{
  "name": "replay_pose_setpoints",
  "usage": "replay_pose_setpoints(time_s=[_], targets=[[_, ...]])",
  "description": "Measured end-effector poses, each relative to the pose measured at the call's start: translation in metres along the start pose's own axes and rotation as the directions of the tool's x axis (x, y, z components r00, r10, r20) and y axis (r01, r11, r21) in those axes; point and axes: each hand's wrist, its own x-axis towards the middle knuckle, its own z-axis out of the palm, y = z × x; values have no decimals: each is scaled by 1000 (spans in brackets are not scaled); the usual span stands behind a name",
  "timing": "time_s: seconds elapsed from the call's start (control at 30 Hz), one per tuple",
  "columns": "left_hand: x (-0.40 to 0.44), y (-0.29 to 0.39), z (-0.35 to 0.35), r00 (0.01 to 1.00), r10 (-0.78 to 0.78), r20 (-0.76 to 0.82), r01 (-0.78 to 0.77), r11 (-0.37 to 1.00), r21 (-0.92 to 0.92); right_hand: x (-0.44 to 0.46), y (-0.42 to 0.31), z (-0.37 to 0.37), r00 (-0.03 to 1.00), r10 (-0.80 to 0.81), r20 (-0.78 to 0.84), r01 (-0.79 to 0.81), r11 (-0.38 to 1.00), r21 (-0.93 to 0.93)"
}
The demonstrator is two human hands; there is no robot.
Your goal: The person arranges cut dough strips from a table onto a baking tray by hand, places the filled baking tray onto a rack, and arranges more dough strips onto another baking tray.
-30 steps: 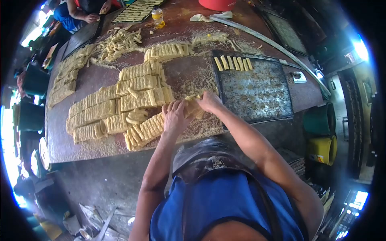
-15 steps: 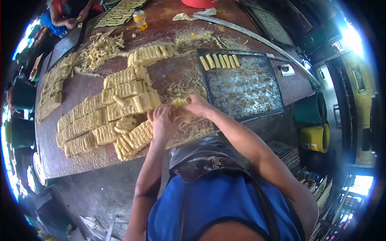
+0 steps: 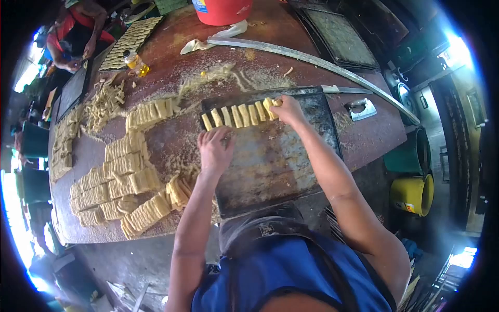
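Observation:
A dark metal baking tray (image 3: 260, 171) lies in front of me, with a row of pale dough sticks (image 3: 239, 115) standing side by side near its far edge. At the row's right end, my right hand (image 3: 289, 111) pinches the last dough sticks between thumb and fingers; how many is partly hidden. My left hand (image 3: 214, 151) is by the tray's left edge, just below the row's left end. Its thumb stands apart from the fingers, and nothing shows in it. Left of the tray, stacked dough sticks (image 3: 125, 177) form long blocks on the table.
A red bucket (image 3: 223, 11), a bottle of yellow liquid (image 3: 136, 63) and a long metal bar (image 3: 291, 52) are farther back. A scraper (image 3: 362, 110) and a knife (image 3: 345, 90) lie right of the tray. Another person (image 3: 78, 31) works at the far left.
Both hands have gone from the dough-stick stacks to the tray, the right one carrying sticks to the row's end. The row is longer, and my view has turned so the tray appears nearer.

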Motion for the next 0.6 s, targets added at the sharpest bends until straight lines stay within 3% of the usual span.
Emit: replay_pose_setpoints(time_s=[0.03,0.1,0.23,0.3,0.4,0.43,0.5,0.6], targets=[[11,10,16,1000,16,14,-16,1000,8,-3,2,1,990,-116,-78,107,988,-113],[26,26,40,999,17,42,-16,1000,-14,-6,5,1,974,-193,-122,170,970,-177],[37,44,65,997,19,78,-23,998,52,-11,2,1,981,-190,-33,185,975,-123],[41,46,77,997,31,64,-34,997,62,-5,15,4,965,-247,-81,229,955,-187],[51,51,88,995,67,74,-76,991,113,7,26,-11,1000,14,-7,-13,979,205],[54,52,93,995,66,71,-73,992,106,8,31,-15,1000,14,-9,-12,980,197],[60,55,98,983,102,152,-122,984,129,4,37,-14,968,-192,-163,180,980,-88],[72,57,99,964,153,219,-190,969,159,0,30,-9,959,-166,-230,127,976,-176]])
